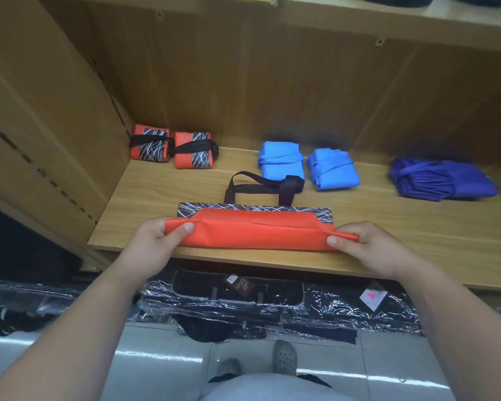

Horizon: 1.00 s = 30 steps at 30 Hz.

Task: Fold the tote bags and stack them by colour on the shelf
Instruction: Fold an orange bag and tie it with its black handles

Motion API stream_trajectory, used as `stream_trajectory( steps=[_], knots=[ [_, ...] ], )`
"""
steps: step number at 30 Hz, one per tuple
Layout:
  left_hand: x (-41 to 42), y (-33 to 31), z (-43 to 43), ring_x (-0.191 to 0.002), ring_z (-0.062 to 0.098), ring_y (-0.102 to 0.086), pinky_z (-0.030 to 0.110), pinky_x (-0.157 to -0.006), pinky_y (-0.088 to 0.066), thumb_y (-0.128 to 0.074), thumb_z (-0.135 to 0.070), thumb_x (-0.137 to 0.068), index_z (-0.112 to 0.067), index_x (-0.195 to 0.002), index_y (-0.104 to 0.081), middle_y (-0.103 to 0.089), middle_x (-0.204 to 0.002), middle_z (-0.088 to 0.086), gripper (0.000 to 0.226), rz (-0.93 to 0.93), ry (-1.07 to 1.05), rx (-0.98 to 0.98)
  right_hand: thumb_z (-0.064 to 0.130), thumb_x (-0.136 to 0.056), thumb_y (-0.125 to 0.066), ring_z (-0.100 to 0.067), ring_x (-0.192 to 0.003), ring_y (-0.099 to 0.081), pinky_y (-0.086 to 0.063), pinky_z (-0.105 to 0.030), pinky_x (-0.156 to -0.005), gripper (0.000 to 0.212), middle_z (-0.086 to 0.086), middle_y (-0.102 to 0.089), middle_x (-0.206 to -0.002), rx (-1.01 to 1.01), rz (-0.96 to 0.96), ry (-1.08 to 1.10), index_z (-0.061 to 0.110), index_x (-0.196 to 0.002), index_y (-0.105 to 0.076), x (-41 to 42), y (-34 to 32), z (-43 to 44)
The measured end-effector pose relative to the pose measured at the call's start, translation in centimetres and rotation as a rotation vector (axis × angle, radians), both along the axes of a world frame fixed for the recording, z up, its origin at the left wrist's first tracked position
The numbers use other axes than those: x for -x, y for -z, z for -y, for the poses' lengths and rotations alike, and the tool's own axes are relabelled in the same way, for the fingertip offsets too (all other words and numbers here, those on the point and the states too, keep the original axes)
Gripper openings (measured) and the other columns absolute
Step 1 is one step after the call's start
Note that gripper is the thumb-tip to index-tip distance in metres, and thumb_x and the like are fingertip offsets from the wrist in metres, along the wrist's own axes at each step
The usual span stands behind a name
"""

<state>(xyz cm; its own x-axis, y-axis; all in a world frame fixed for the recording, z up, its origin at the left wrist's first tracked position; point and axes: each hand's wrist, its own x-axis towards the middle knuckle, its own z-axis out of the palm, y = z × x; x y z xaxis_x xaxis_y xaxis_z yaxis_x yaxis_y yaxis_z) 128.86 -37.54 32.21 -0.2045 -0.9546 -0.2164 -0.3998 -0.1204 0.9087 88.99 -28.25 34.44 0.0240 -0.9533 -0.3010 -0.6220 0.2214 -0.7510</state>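
Observation:
An orange tote bag with a black scribble-pattern band and black handles lies partly folded at the front of the wooden shelf. My left hand pinches its left end, thumb on top. My right hand pinches the right end the same way. Two folded orange bags tied with their black straps sit at the back left. Two folded light-blue bags lie in the middle. One folded purple bag rests at the right.
A wooden side panel walls the shelf on the left, and another shelf board runs overhead. Below the shelf lie dark goods wrapped in clear plastic. My feet in grey clogs stand on the tiled floor.

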Motion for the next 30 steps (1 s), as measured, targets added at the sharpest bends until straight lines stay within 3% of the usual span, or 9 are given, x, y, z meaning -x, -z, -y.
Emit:
stream_trajectory(
  steps=[2, 4, 6, 9, 12, 14, 21, 25, 30],
  knots=[
    [0.1, 0.2, 0.1, -0.079, 0.005, -0.067, 0.033, -0.079, -0.051, -0.062, -0.027, -0.099, -0.021, -0.092, -0.072, -0.075, -0.082, -0.012, 0.014, 0.006, -0.040, 0.043, 0.058, -0.085, -0.063, -0.008, -0.069, -0.056, -0.044, -0.031, -0.071, 0.027, 0.003, -0.068, -0.074, 0.027, 0.044, 0.056, 0.032, -0.084, -0.071, -0.3, -0.1, 0.0],
    [0.4, 0.5, 0.2, -0.072, 0.001, -0.063, 0.032, -0.071, -0.046, -0.061, -0.027, -0.100, -0.024, -0.090, -0.066, -0.070, -0.075, -0.016, 0.012, 0.056, -0.074, 0.114, 0.052, -0.092, -0.065, -0.012, -0.066, -0.054, -0.042, -0.033, -0.068, 0.023, -0.003, -0.065, -0.072, 0.092, 0.019, 0.138, 0.029, -0.086, -0.066, -0.6, 0.5, 0.0],
    [0.7, 0.9, 0.4, -0.080, 0.011, -0.065, 0.035, -0.074, -0.049, -0.061, -0.032, -0.099, -0.026, -0.093, -0.064, -0.070, -0.081, -0.011, 0.009, 0.143, -0.111, 0.184, 0.046, -0.093, -0.068, -0.015, -0.063, -0.052, -0.042, -0.035, -0.065, 0.019, -0.011, -0.063, -0.070, 0.157, -0.028, 0.239, 0.029, -0.087, -0.063, -1.1, 1.6, 0.2],
    [1.4, 1.1, 0.7, -0.079, 0.026, -0.064, 0.043, -0.075, -0.053, -0.061, -0.041, -0.097, -0.019, -0.102, -0.060, -0.068, -0.082, 0.000, 0.022, 0.329, -0.117, 0.269, 0.041, -0.092, -0.069, -0.018, -0.061, -0.054, -0.042, -0.036, -0.064, 0.020, 0.000, -0.060, -0.064, 0.242, -0.121, 0.371, 0.023, -0.088, -0.060, -2.3, 2.8, 0.3],
    [2.1, 0.9, 0.9, -0.071, 0.033, -0.061, 0.042, -0.067, -0.052, -0.065, -0.040, -0.094, -0.013, -0.102, -0.060, -0.062, -0.073, 0.005, 0.029, 0.474, -0.129, 0.390, 0.042, -0.093, -0.067, -0.021, -0.066, -0.058, -0.039, -0.034, -0.062, 0.021, 0.002, -0.060, -0.065, 0.294, -0.263, 0.415, 0.022, -0.094, -0.058, -3.3, 3.0, 0.7],
    [2.2, 0.9, 1.1, -0.073, 0.033, -0.060, 0.041, -0.067, -0.051, -0.070, -0.037, -0.092, -0.010, -0.102, -0.063, -0.063, -0.078, 0.007, 0.031, 0.531, -0.130, 0.443, 0.045, -0.092, -0.067, -0.024, -0.066, -0.058, -0.040, -0.034, -0.062, 0.024, 0.003, -0.059, -0.064, 0.290, -0.353, 0.418, 0.023, -0.096, -0.059, -3.6, 2.9, 1.1],
    [1.9, 1.9, 1.3, -0.104, 0.036, -0.055, 0.051, -0.092, -0.047, -0.072, -0.041, -0.088, -0.012, -0.116, -0.069, -0.064, -0.112, 0.010, 0.040, 0.670, -0.079, 0.480, 0.041, -0.078, -0.082, -0.028, -0.097, -0.059, -0.050, -0.043, -0.092, 0.036, -0.001, -0.060, -0.099, 0.386, -0.409, 0.437, 0.026, -0.108, -0.070, -3.5, 3.9, 0.8],
    [1.8, 2.2, 1.3, -0.107, 0.035, -0.052, 0.050, -0.092, -0.041, -0.066, -0.048, -0.089, -0.015, -0.118, -0.069, -0.062, -0.118, 0.007, 0.044, 0.745, -0.046, 0.470, 0.038, -0.080, -0.081, -0.026, -0.103, -0.053, -0.043, -0.046, -0.099, 0.023, 0.004, -0.057, -0.099, 0.361, -0.443, 0.396, 0.031, -0.101, -0.074, -4.0, 4.1, 0.7],
    [1.5, 2.1, 1.7, -0.107, 0.034, -0.050, 0.050, -0.091, -0.040, -0.064, -0.069, -0.079, -0.016, -0.109, -0.067, -0.059, -0.110, 0.008, 0.061, 0.782, -0.013, 0.481, 0.037, -0.082, -0.080, -0.020, -0.103, -0.047, -0.040, -0.045, -0.101, 0.012, 0.007, -0.055, -0.096, 0.295, -0.385, 0.470, 0.034, -0.091, -0.073, -4.2, 3.8, 1.0]
  ],
)
